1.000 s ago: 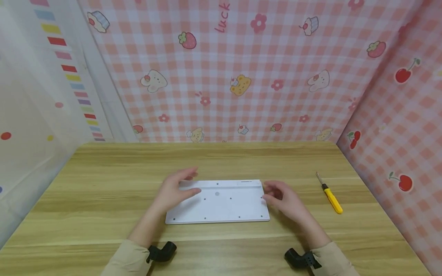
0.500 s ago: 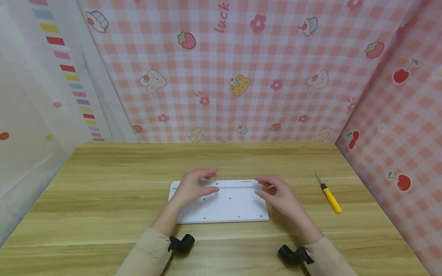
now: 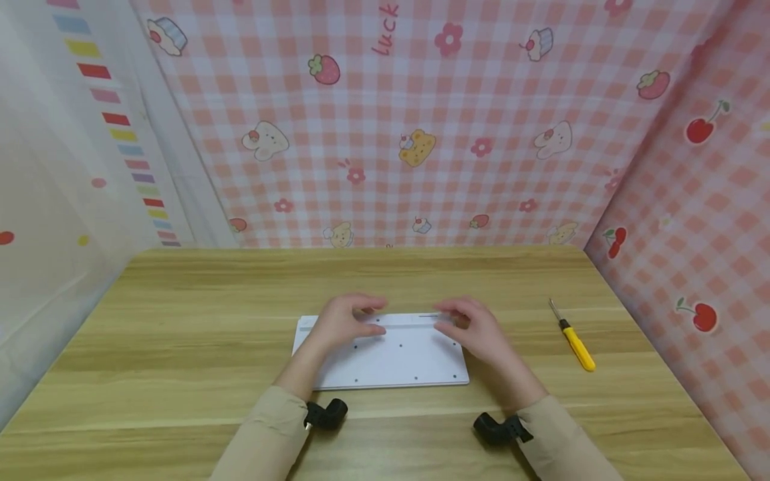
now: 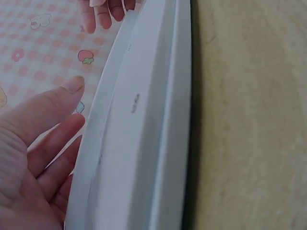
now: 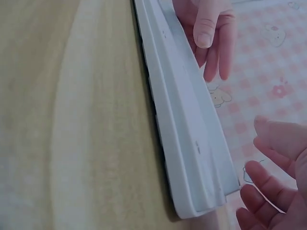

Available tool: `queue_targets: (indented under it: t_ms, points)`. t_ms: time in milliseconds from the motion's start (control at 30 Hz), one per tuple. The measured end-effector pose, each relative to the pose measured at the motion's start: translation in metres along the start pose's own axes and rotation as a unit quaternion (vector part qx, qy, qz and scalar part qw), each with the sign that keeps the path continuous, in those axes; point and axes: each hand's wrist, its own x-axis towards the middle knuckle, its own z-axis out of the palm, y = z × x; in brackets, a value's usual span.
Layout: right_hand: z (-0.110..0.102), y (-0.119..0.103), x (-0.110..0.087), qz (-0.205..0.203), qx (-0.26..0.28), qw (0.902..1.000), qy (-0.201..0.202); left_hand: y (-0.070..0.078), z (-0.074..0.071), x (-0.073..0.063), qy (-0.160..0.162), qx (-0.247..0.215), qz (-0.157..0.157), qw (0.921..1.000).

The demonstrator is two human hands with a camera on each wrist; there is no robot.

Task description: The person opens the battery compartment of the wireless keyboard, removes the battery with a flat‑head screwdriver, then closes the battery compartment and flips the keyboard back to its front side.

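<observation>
A white keyboard [image 3: 391, 364] lies face down on the wooden table, its back dotted with several small dark screws or screw holes. In the right wrist view, key edges show along the underside of the keyboard [image 5: 163, 110]. Over its left half hovers my left hand [image 3: 339, 326], thumb and fingers apart with nothing between them. My right hand [image 3: 478, 333] is over the right end in a similar loose curve, holding nothing. Both wrist views show a gap between the thumb and fingers of the left hand [image 4: 41, 153] and right hand [image 5: 280, 177].
To the right of the keyboard lies a screwdriver [image 3: 577, 344] with a yellow handle, its metal tip pointing away. Wooden tabletop [image 3: 198, 321] surrounds these things. A pink checked cloth [image 3: 373, 113] hangs behind the table, with more cloth at both sides.
My left hand has moved right over the keyboard. My right hand has moved left and slightly away from me, so the hands are closer together. The keyboard and screwdriver stay in place.
</observation>
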Motion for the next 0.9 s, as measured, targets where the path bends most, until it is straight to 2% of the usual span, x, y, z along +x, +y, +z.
queue_targets:
  t_ms: [200,433,667,900]
  points:
    - [0.002,0.005,0.007,-0.001,-0.024,0.9996,-0.011,-0.002,0.002,0.001,-0.006,0.018,-0.016,0.9997]
    - [0.009,0.012,0.014,0.003,-0.040,0.9990,-0.023,-0.003,0.006,0.000,-0.006,0.076,-0.043,0.9962]
    - [0.011,0.012,0.016,0.033,-0.033,0.9986,-0.024,-0.002,0.008,0.002,-0.010,0.086,-0.049,0.9950]
    - [0.014,0.011,0.019,0.056,-0.028,0.9978,-0.024,0.000,0.009,0.001,0.002,0.095,-0.064,0.9934]
